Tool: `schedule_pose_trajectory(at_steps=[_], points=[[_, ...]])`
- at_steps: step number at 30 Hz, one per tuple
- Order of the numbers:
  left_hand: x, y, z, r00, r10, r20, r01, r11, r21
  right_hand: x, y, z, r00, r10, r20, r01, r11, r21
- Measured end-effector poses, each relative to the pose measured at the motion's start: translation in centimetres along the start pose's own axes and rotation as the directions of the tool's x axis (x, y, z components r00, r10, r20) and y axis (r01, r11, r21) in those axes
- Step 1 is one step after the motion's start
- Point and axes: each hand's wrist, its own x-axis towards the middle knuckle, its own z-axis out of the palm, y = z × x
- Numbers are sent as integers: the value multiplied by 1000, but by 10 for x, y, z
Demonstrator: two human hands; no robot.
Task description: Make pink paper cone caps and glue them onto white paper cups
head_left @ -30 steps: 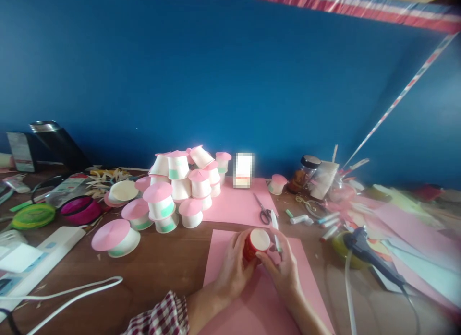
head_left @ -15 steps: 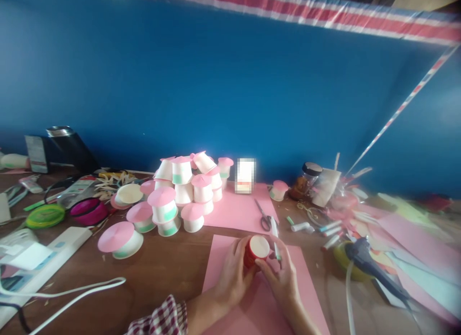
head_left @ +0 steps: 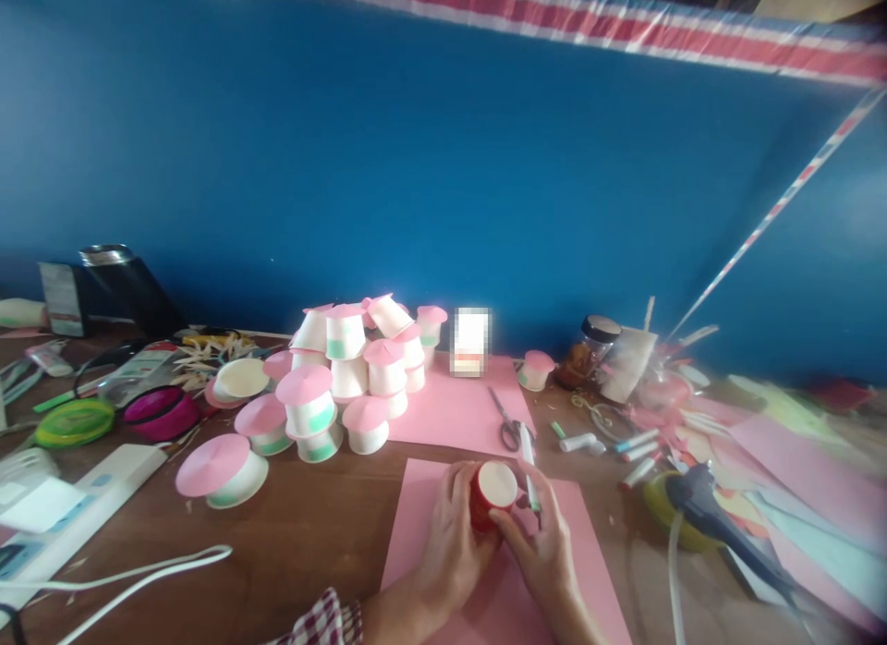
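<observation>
Both hands hold a small red cup (head_left: pixel 496 486) over a pink paper sheet (head_left: pixel 419 525); its round white end faces up toward me. My left hand (head_left: pixel 454 529) wraps its fingers round the cup's left side. From the right, my right hand (head_left: pixel 544 539) grips it, thumb pressed on the front near the rim. A white stick with a green end (head_left: pixel 532 486) shows beside the right fingers; whether they hold it I cannot tell. Just beyond lie scissors (head_left: pixel 509 428) on a second pink sheet (head_left: pixel 457 409).
White paper cups with pink discs (head_left: pixel 305 400) are stacked at left centre. A power strip (head_left: pixel 117 483) and white cable (head_left: pixel 173 566) lie left. On the right are markers (head_left: pixel 641 456), a glue gun (head_left: pixel 721 520), coloured paper (head_left: pixel 796 451) and a jar (head_left: pixel 589 349).
The cup has tilted slightly and sits a little lower in the picture, with both hands still around it. The view has shifted slightly, and the things on the left appear further left.
</observation>
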Motion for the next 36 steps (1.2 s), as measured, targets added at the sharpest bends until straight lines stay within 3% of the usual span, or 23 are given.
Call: schedule_pose_trajectory(at_steps=[17, 23, 26, 30, 33, 36], points=[[2, -5, -3, 998, 30, 51, -31, 999, 16, 3, -1, -2, 999, 43, -5, -43, 994, 97], [4, -1, -6, 998, 4, 63, -4, 1000, -3, 3, -8, -9, 999, 32, -14, -32, 999, 22], [4, 3, -8, 998, -11, 63, 11, 1000, -3, 1, -20, -13, 998, 43, -54, -40, 998, 56], [3, 4, -8, 999, -21, 49, 20, 999, 29, -4, -33, -17, 977, 90, -191, -48, 976, 214], [3, 0, -6, 999, -11, 48, 7, 997, 72, -6, -45, -23, 951, 240, -195, -121, 869, 479], [2, -5, -3, 999, 37, 18, -39, 993, 114, -3, -60, -30, 912, 407, -45, -230, 600, 766]])
